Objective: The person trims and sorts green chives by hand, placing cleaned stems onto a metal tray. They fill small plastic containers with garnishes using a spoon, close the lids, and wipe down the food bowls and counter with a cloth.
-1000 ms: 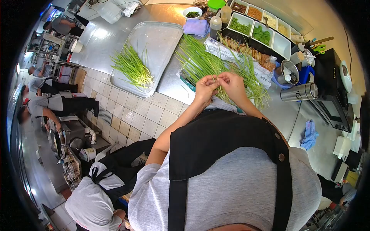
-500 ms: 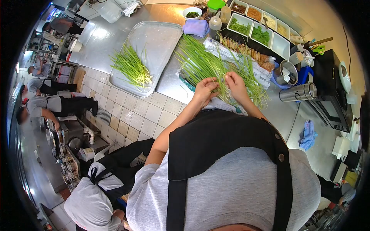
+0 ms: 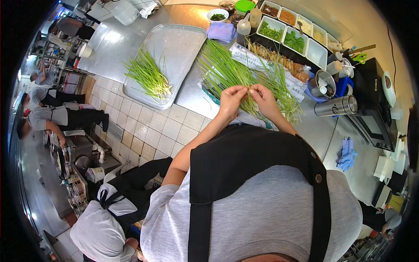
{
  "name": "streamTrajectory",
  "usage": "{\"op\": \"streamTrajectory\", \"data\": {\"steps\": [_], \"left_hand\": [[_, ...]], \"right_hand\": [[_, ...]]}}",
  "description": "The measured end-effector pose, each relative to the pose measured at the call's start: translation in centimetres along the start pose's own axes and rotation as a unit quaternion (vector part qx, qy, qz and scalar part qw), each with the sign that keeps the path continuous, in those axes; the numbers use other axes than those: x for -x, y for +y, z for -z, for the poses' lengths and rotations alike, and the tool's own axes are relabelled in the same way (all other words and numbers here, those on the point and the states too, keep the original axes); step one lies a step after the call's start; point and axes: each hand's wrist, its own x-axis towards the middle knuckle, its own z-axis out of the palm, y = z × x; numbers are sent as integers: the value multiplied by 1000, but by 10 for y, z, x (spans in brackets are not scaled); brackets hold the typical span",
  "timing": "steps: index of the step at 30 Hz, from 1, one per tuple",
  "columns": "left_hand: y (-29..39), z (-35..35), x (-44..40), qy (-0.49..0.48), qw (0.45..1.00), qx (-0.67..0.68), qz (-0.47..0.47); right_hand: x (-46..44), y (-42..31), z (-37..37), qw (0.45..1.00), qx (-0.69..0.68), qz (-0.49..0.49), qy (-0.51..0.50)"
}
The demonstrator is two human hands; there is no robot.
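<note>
Head view: from where I stand, the left hand (image 3: 232,101) and right hand (image 3: 264,99) sit fingertip to fingertip, pinched on the greens (image 3: 229,65) heaped over the counter (image 3: 104,52), seemingly to suit thin stalks, while another bunch (image 3: 150,76) occupies the tray (image 3: 174,48), perhaps for separation.
</note>
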Motion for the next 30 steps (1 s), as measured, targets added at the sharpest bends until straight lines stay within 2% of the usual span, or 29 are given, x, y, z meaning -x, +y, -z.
{"op": "streamTrajectory", "data": {"steps": [5, 9, 12, 15, 18, 21, 24, 26, 28, 30], "left_hand": [[16, 2, 3, 16, 993, 109, 46], [19, 11, -3, 77, 985, 152, 38], [18, 16, -3, 126, 979, 158, 11], [16, 22, -6, 129, 975, 179, -12], [15, 23, -8, 130, 974, 184, -31], [12, 17, -8, 118, 975, 187, -32], [11, 10, -5, 80, 980, 182, -26], [13, 5, -1, 60, 981, 182, -22], [18, 2, 2, 52, 982, 180, -23], [23, 3, 4, 57, 982, 179, -29]], "right_hand": [[0, 5, -4, 999, -29, -1, -14], [2, 6, 6, 999, -18, 17, -22], [11, -2, 27, 1000, 3, 7, 18], [21, -8, 67, 992, 118, 25, 25], [32, -9, 109, 917, 395, 29, -31], [41, -9, 109, 885, 457, -2, 92], [31, -22, 80, 914, 390, 80, 80], [24, -30, 48, 947, 306, 101, 10], [16, -29, 15, 977, 180, 106, -30], [13, -29, 13, 980, 182, 65, -43]]}}
